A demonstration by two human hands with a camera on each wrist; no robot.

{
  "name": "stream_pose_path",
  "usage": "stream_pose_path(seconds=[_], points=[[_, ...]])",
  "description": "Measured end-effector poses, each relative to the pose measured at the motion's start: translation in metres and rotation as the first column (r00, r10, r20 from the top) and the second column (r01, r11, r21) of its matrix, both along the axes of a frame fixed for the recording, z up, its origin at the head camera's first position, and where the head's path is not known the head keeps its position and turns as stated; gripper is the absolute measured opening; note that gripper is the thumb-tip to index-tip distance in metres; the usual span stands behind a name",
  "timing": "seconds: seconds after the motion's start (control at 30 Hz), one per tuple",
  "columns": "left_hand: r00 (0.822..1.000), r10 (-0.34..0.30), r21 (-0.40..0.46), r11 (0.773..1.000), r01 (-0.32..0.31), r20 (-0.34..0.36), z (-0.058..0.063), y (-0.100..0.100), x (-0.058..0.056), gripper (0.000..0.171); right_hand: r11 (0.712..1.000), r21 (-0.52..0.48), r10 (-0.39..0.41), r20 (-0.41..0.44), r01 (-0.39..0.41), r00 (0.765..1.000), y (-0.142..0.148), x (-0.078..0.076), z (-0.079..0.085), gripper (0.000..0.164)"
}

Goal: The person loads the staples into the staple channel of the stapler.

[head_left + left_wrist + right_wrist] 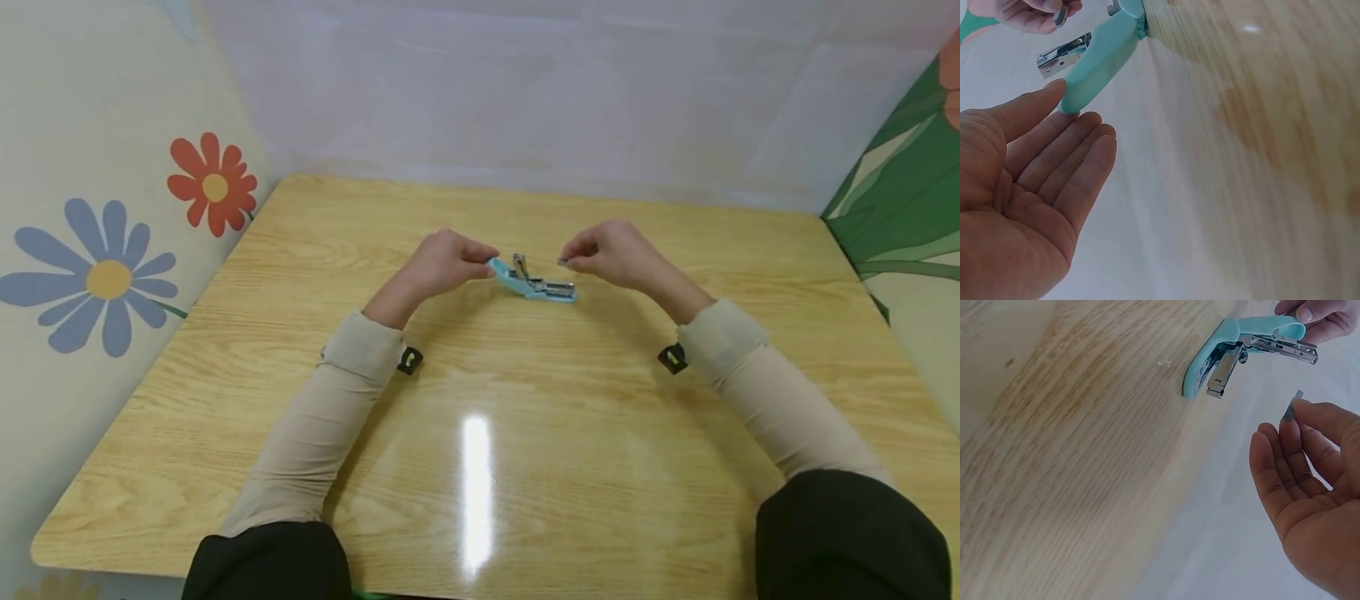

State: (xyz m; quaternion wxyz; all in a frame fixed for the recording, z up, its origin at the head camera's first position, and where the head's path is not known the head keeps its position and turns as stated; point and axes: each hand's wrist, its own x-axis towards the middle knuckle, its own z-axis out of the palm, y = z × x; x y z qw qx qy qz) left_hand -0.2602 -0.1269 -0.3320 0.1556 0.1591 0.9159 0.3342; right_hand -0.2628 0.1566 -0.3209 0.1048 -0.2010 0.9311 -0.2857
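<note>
A turquoise stapler (pixel 517 283) is spread open on the table, its metal parts showing in all three views. My left hand (pixel 444 265) pinches the end of its raised upper arm between thumb and fingers, as the left wrist view (pixel 1035 181) also shows. To the right of the stapler and apart from it, my right hand (pixel 617 254) holds a small grey metal strip, which looks like a short stick of staples (pixel 1293 406), between thumb and fingertip. In the right wrist view the metal staple channel (pixel 1225 372) stands up from the turquoise base.
The wood-grain table (pixel 525 467) extends around both arms, with a bright light reflection near its front. A white sheet (pixel 540 92) hangs behind its back edge. Walls with painted flowers (pixel 108 279) stand at the left and right. Each forearm wears a small black device (pixel 672 358).
</note>
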Motion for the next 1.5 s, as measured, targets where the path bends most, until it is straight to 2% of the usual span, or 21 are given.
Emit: stream_pose_path(seconds=[0.43, 1.0, 1.5], points=[[1.000, -0.014, 0.005, 1.000, 0.014, -0.020, 0.005, 0.006, -0.002, 0.041, 1.000, 0.016, 0.005, -0.001, -0.005, 1.000, -0.004, -0.001, 0.001, 0.020], [1.000, -0.012, 0.001, 1.000, 0.012, 0.024, 0.004, 0.006, 0.000, 0.044, 1.000, 0.020, 0.011, -0.009, -0.011, 1.000, -0.009, -0.003, -0.008, 0.018], [0.999, -0.011, 0.005, 1.000, 0.011, 0.031, 0.004, 0.006, 0.001, 0.044, 0.999, 0.045, 0.022, 0.028, -0.023, 0.999, -0.009, -0.004, -0.016, 0.018]])
